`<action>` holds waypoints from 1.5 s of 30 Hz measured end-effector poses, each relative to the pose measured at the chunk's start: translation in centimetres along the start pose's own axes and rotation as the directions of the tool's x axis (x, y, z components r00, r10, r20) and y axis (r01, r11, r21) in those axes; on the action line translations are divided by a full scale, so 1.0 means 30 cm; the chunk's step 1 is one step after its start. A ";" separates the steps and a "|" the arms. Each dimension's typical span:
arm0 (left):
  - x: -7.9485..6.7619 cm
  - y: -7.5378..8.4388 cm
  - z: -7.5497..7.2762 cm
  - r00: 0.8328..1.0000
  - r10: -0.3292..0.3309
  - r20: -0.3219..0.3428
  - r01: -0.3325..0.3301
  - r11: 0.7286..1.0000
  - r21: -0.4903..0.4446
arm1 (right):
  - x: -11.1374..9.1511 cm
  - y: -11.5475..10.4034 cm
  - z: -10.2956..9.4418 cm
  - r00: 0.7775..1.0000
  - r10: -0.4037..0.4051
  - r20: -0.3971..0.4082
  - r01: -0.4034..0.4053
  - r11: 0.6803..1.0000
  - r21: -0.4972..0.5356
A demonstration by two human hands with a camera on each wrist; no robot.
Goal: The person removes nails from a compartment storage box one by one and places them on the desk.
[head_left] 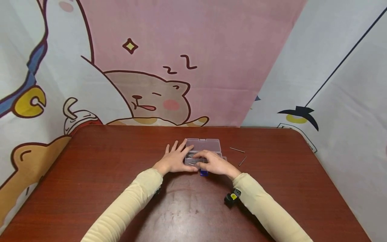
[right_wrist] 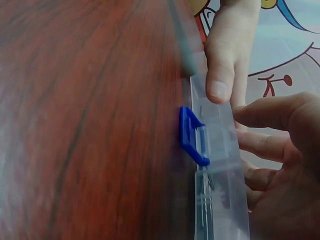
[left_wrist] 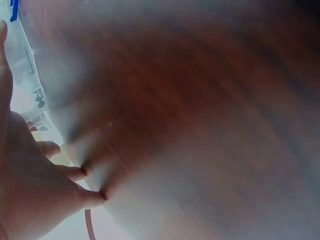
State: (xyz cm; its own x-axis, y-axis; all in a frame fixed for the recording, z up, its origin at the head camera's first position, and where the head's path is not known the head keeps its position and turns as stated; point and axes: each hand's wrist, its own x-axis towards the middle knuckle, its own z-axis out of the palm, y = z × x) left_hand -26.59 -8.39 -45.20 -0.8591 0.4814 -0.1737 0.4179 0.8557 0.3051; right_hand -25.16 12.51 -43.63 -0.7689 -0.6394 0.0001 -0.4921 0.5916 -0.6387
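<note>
A clear plastic box [head_left: 195,161] with compartments stands on the table, its lid [head_left: 205,145] raised at the back. Thin metal pieces [right_wrist: 206,200] like nails lie inside. A blue latch [right_wrist: 187,135] hangs from the front wall. My left hand [head_left: 175,160] rests spread at the box's left side, its thumb [right_wrist: 219,85] against the front rim. My right hand [head_left: 216,163] reaches over the box from the right, fingers bent into it. In the head view its thumb and forefinger tips stand apart, with nothing visible between them.
Two loose thin metal pieces, one farther back [head_left: 237,150] and one nearer [head_left: 242,161], lie on the brown table [head_left: 272,188] to the right of the box. A cartoon-printed cloth [head_left: 226,67] hangs behind the table. A black wrist camera [head_left: 232,197] sits under the right sleeve.
</note>
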 end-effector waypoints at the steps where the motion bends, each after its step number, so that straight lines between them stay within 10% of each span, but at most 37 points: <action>1: 0.000 0.001 0.000 1.000 0.000 0.000 0.000 1.000 -0.003 | -0.004 0.002 -0.003 1.000 0.007 -0.010 -0.007 1.000 -0.003; 8: 0.003 0.005 -0.002 1.000 -0.011 -0.005 0.011 1.000 0.012 | -0.021 -0.010 -0.018 0.997 0.078 -0.029 -0.080 0.992 -0.098; 31: 0.006 0.005 -0.009 1.000 -0.019 0.016 0.018 0.999 0.036 | 0.019 -0.004 -0.014 1.000 -0.028 0.004 0.028 0.999 -0.038; 45: 0.007 0.007 -0.011 1.000 -0.014 0.006 0.014 1.000 0.026 | 0.027 -0.044 0.057 0.971 0.201 -0.127 -0.216 0.969 -0.117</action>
State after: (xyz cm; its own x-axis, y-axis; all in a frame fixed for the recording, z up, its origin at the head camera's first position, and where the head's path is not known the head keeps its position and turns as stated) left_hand -26.77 -8.17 -44.87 -0.8629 0.4707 -0.1840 0.4136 0.8670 0.2781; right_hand -24.42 10.37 -44.11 -0.8976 -0.4398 -0.0311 -0.3585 0.7691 -0.5292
